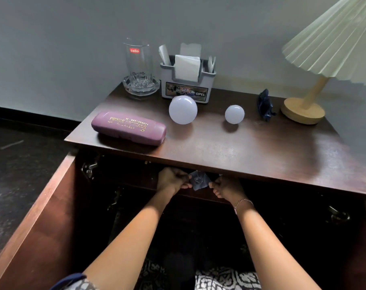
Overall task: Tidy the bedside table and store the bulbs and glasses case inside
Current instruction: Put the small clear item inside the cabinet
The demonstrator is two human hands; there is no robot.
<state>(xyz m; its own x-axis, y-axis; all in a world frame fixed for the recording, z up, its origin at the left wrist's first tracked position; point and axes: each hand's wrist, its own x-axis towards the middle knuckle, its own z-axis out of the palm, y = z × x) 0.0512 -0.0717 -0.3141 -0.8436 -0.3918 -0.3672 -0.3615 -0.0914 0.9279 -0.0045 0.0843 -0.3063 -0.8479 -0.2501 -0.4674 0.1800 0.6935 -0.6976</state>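
A purple glasses case (128,128) lies near the front left of the dark wooden bedside table (251,151). A large white bulb (183,109) and a smaller white bulb (234,114) stand on the tabletop behind it. Both cupboard doors below are swung open. Under the tabletop's front edge, my left hand (172,181) and my right hand (226,189) pinch a small clear plastic piece (198,180) between them, in front of the dark inside.
At the back stand a drinking glass (138,61) in a glass ashtray (141,85), a grey tissue holder (187,79), a dark blue hair clip (265,105) and a lamp (303,109) with a pleated shade. The open left door (37,216) flanks my left arm.
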